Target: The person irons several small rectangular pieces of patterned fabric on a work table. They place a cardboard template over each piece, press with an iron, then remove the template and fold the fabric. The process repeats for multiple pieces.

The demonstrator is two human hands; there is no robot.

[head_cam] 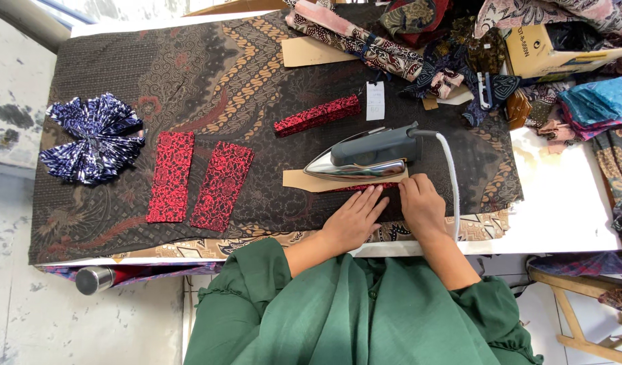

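The left hand (353,220) and right hand (420,203) are lying flat and open at the worktop's (561,203) near edge, gripping nothing, pressing a red patterned strip (365,187) against a tan card template (304,181). The iron (370,157) is resting just beyond the fingertips, so they are risking a burn, and its white cord (453,189) is passing beside the right wrist, inviting a snag. Leftward, two flat red pieces (196,179) are leaving some room; the far right is crowded with a fabric heap (460,47).
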